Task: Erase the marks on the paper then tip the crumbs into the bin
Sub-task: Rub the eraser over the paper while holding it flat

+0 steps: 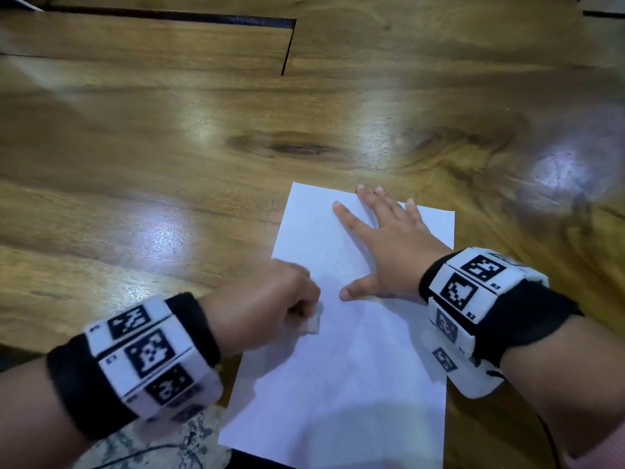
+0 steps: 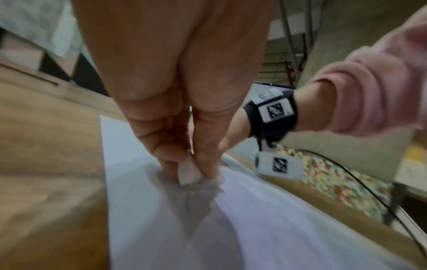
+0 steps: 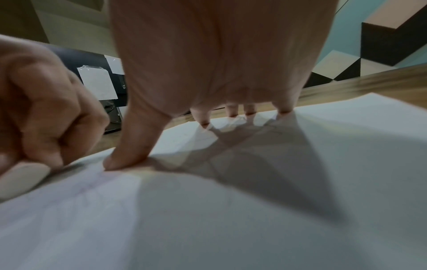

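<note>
A white sheet of paper point(image 1: 351, 377) lies on the wooden table near its front edge. My left hand point(image 1: 267, 306) pinches a small white eraser point(image 1: 313, 321) and presses it onto the sheet's left side; the left wrist view shows the eraser point(image 2: 188, 173) between thumb and fingers, touching the paper point(image 2: 231, 228). My right hand point(image 1: 389, 245) lies flat with spread fingers on the upper right of the sheet. In the right wrist view its fingertips point(image 3: 204, 124) and thumb press the paper point(image 3: 231, 219), with the eraser point(image 3: 20, 179) at the left. Faint pencil marks point(image 3: 92, 184) show beside the thumb.
The wooden table point(image 1: 203, 157) stretches far beyond the sheet, with a dark seam point(image 1: 287, 45) at the back. A patterned cloth point(image 1: 162, 445) and a black cable lie at the near edge. No bin shows in any view.
</note>
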`<state>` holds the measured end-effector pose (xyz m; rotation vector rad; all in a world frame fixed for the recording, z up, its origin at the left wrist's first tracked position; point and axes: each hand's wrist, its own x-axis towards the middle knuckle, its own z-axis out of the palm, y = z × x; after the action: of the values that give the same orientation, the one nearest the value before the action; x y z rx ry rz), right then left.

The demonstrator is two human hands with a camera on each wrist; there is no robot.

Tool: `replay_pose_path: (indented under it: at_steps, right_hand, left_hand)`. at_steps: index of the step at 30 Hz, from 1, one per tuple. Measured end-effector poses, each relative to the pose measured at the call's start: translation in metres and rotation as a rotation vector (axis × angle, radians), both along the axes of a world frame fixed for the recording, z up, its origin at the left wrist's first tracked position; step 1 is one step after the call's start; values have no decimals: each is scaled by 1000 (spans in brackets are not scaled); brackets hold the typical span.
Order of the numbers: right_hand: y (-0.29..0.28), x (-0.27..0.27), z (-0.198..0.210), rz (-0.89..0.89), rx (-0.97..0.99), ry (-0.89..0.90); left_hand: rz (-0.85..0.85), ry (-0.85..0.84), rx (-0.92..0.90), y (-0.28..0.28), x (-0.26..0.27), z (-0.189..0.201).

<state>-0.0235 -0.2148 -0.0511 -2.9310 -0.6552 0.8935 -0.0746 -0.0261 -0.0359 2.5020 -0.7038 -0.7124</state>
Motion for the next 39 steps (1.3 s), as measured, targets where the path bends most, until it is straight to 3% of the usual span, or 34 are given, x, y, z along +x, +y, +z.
replay_pose_path:
  at_steps: [6, 10, 13, 20, 27, 35, 39]
  right_hand:
    - [0, 0, -1, -3, 5, -8]
    - [0, 0, 0, -6, 1, 0]
    - [0, 0, 0, -4, -4, 3]
    - [1, 0, -1, -10, 10, -2]
    - [0, 0, 0, -13, 40, 16]
    - [-28, -3, 2, -53, 135, 51]
    - [-33, -3, 2, -38, 186, 59]
  left_hand:
    - [189, -153, 11, -26, 59, 4]
    - [99, -112, -15, -17, 24, -3]
    - [-2, 31, 13, -6, 2, -2]
    - [222, -173, 0, -24, 58, 2]
    - [119, -100, -24, -10, 1, -10]
    - [182, -80, -13, -13, 0, -8]
    - [135, 7, 106, -17, 16, 2]
